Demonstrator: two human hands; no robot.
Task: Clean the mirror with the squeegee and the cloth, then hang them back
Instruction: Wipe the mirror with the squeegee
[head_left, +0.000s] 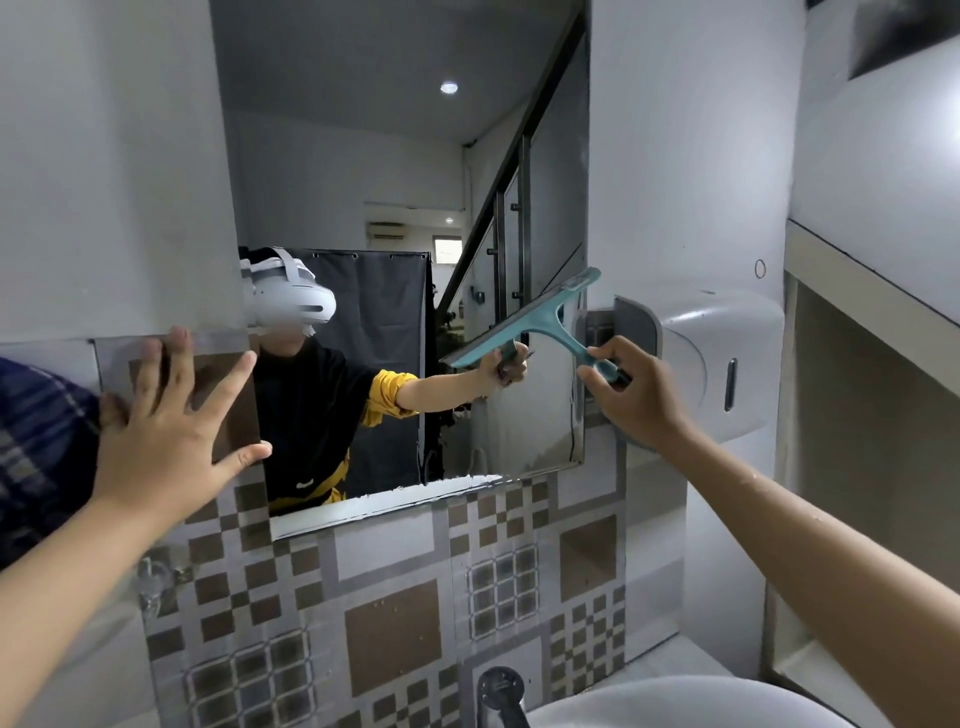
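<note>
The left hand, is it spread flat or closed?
Spread flat. The left hand has its fingers fanned open and its palm toward the wall beside the mirror, gripping nothing.

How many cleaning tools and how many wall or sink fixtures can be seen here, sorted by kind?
Cleaning tools: 2, the teal squeegee in the right hand and the checked cloth beside the left hand.
Reflective panels: 1, the mirror.
Wall units: 1, the white dispenser.
Sink fittings: 2, the tap and the basin.
Total: 6
</note>
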